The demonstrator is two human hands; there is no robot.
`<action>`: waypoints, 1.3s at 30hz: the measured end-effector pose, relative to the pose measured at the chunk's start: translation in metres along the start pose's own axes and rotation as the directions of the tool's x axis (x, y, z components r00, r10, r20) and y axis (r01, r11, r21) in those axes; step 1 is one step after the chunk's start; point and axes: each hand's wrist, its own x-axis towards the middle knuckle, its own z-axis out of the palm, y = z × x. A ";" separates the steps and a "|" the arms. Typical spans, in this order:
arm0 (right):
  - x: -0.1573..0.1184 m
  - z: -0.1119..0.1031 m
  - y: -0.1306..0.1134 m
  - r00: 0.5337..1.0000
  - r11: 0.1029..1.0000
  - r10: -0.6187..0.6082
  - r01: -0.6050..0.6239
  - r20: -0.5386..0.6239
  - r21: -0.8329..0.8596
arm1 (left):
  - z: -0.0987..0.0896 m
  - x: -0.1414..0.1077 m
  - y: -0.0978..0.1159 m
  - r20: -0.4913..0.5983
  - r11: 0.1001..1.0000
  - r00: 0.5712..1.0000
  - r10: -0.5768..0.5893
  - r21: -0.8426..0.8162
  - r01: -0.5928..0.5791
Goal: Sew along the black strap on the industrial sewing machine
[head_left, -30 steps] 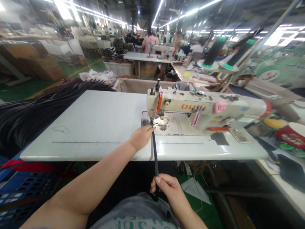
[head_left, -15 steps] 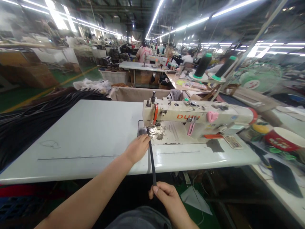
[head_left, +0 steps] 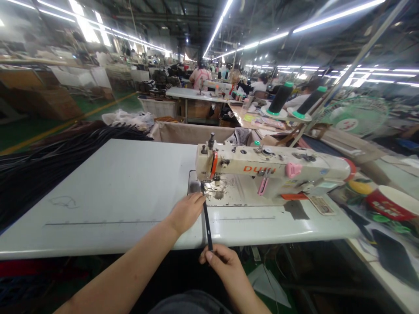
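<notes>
Pinching flat black strip (head_left: pixel 207 223), right fingers (head_left: pixel 220 257) closed, left fingers (head_left: pixel 194 203) touching it, grip unclear

Sewing machine (head_left: pixel 242 163) on table (head_left: pixel 131 192)

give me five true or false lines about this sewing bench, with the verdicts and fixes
1. The right hand holds a narrow black strip. True.
2. The left hand rests on top of the sewing machine. False: it is down at the tabletop, near the machine's needle end.
3. Two black thread cones stand beyond the machine. True.
4. The block on the front of the machine's arm is blue. False: the block is pink.
5. A heap of black strips lies to the left of the tabletop. True.
</notes>
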 end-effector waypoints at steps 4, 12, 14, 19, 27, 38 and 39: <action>0.001 0.000 0.000 0.998 0.996 0.056 -0.058 0.029 0.065 | 0.001 -0.001 -0.001 -0.012 1.000 1.000 0.004 0.004 -0.004; -0.002 -0.006 0.008 0.990 0.995 0.072 -0.080 0.117 0.062 | -0.002 0.001 -0.001 -0.035 0.998 0.998 0.054 0.039 -0.053; -0.003 -0.007 0.008 0.987 0.994 0.075 -0.085 0.144 0.062 | -0.003 0.002 -0.001 -0.052 0.997 0.996 0.066 0.052 -0.063; -0.002 -0.010 0.005 0.974 0.991 0.102 -0.117 0.201 0.065 | 0.001 -0.001 -0.001 -0.050 0.997 0.998 0.048 0.063 -0.044; 0.004 -0.008 0.007 0.983 0.995 0.067 -0.077 0.172 0.056 | 0.001 -0.002 0.001 0.090 0.997 0.996 0.016 0.074 -0.023; -0.007 0.004 0.026 0.999 0.998 0.042 -0.043 0.022 0.041 | 0.000 -0.003 0.001 0.069 1.000 0.998 0.008 0.012 -0.009; -0.007 0.004 0.025 0.999 0.998 0.047 -0.048 0.021 0.036 | 0.000 -0.002 0.001 0.066 1.000 0.998 0.004 0.006 -0.004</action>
